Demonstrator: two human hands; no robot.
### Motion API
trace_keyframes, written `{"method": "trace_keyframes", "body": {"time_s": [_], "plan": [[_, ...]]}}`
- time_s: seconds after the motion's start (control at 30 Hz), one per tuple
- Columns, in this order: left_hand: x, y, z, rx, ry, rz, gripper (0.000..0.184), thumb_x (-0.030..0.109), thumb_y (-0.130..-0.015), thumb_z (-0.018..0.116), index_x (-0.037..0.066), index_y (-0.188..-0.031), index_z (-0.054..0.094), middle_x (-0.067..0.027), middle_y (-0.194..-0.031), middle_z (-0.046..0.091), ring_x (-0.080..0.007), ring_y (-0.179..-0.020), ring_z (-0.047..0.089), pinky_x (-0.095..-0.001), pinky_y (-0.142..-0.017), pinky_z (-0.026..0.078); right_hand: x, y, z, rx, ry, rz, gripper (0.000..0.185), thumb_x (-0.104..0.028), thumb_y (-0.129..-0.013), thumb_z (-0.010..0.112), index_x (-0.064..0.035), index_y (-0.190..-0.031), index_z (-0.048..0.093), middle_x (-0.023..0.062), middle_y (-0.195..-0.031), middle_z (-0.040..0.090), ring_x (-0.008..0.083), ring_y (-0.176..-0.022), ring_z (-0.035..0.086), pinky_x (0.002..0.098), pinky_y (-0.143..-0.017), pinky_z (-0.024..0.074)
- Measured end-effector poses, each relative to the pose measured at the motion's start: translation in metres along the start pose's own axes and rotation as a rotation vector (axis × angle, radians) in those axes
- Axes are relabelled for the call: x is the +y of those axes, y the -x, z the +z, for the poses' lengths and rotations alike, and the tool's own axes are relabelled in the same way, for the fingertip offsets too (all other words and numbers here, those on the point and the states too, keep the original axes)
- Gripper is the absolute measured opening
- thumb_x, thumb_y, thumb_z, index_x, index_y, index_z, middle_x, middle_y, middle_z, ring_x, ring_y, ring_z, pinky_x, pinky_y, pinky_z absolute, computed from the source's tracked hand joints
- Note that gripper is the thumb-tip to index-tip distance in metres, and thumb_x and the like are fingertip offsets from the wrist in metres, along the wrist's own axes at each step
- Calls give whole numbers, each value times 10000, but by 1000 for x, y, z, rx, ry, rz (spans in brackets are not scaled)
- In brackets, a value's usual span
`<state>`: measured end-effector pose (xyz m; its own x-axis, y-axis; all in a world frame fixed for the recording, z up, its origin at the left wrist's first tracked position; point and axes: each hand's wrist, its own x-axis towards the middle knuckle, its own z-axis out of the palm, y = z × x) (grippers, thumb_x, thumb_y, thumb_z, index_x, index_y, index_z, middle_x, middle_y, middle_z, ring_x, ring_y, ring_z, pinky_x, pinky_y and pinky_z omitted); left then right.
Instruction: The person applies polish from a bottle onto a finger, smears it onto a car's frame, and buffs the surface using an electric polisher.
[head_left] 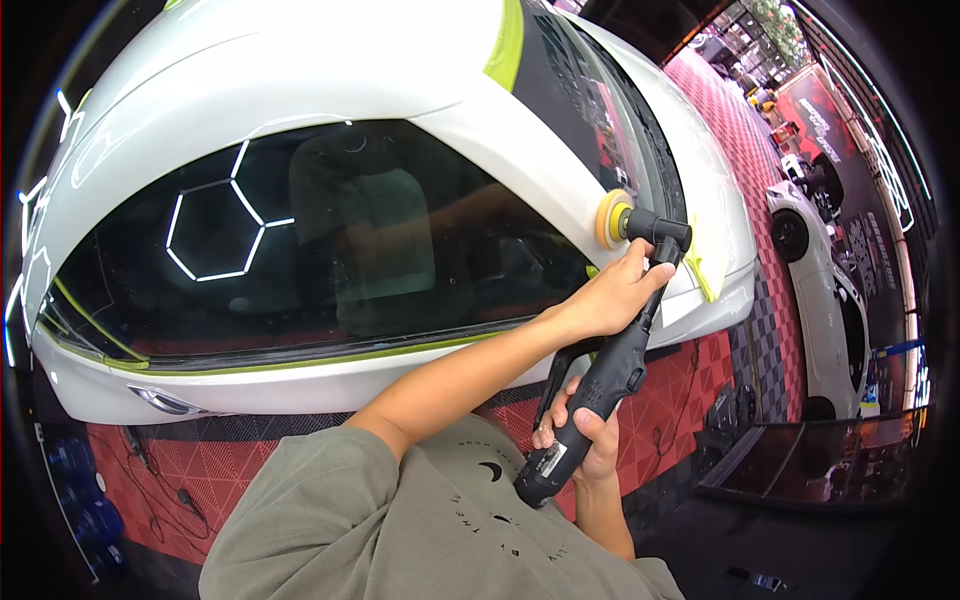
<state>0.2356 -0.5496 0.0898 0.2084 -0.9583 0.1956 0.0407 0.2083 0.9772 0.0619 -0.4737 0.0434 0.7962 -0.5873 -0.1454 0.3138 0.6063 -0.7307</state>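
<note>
Your left hand [622, 290] is wrapped around the neck of the black polisher [608, 375], just behind its angled head, with the fingers closed over it. Your right hand [582, 432] grips the thick rear body, thumb on one side and fingers curled around the other, close to a small white label [551, 460].

The polisher slants across in front of you, with its rear end near your shirt [400, 520] and its head beyond the front end of the car's dark side window [330, 250]. It is matte black and long, with a right-angled head. The round pad [611, 219] on it is yellow and orange and stands on edge, facing the white pillar [545, 150] between that side window and the windscreen [610, 110]. You can't tell from here whether the pad is pressed flat on the paint.

Yellow-green tape [330, 357] runs along the bottom edge of the side window, and the glass shows a bright hexagonal reflection [215, 230]. Past the window's front end, a yellow-green cloth [708, 262] lies beside the polisher head. Below the window, red floor tiles [255, 465] show beyond the car's side. Well past its front end stands another white car [825, 310].
</note>
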Motion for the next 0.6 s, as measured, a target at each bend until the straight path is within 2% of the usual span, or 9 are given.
{"method": "trace_keyframes", "body": {"time_s": [0.17, 0.27, 0.37, 0.4, 0.5, 0.57, 0.6], "plan": [[20, 3, -8, 65, -1, 74, 481, 381, -1023, 447, -70, -1190, 449, -262, -958, 622, -321, -940, 637, -397, -858, 462, -5, -6, 32, 28, 120, -46, 361, -110, -840, 636, -10, -1134, 453, 136, -803, 565, 268, -643, 647, 385, -602, 557], [31, 2, -16, 101, 123, 163, 458, 370, -1021, 456, -51, -1201, 462, -257, -950, 621, -325, -926, 635, -400, -847, 461, -12, -10, 48, -4, 173, -50, 366, -117, -841, 633, -7, -1135, 445, 138, -820, 558, 269, -650, 646, 401, -606, 564], [54, 12, -38, 128, 166, 164, 452, 373, -1020, 473, -47, -1188, 471, -146, -847, 603, -192, -772, 590, -340, -730, 468, -13, -18, 68, -51, 223, -48, 374, -106, -838, 626, -8, -1147, 438, 142, -817, 555, 273, -642, 644, 411, -608, 570], [58, 16, -49, 145, 199, 185, 448, 376, -1018, 482, -38, -1187, 481, -92, -816, 582, -131, -731, 549, -300, -683, 458, -11, -22, 78, -73, 252, -43, 375, -109, -826, 651, 0, -1126, 456, 139, -817, 576, 253, -644, 647, 380, -608, 558], [76, 35, -80, 232, 228, 237, 439, 390, -1012, 504, -17, -1175, 491, -63, -817, 581, -102, -734, 545, -261, -658, 451, -2, -34, 103, -129, 269, -33, 346, -99, -821, 679, 6, -1094, 494, 120, -818, 609, 211, -649, 654, 330, -607, 541], [86, 49, -97, 285, 259, 269, 391, 394, -1002, 525, 44, -1173, 490, -44, -704, 579, -112, -516, 574, -241, -483, 501, 3, -39, 114, -177, 359, 0, 328, -84, -833, 687, 3, -1094, 509, 97, -824, 614, 191, -656, 654, 313, -610, 534], [98, 57, -94, 288, 347, 225, 395, 402, -1001, 522, 47, -1174, 493, -48, -668, 579, -121, -485, 570, -242, -483, 499, 0, -40, 113, -205, 397, 4, 312, -85, -848, 691, 1, -1093, 518, 80, -826, 615, 170, -663, 652, 300, -615, 527]]}}
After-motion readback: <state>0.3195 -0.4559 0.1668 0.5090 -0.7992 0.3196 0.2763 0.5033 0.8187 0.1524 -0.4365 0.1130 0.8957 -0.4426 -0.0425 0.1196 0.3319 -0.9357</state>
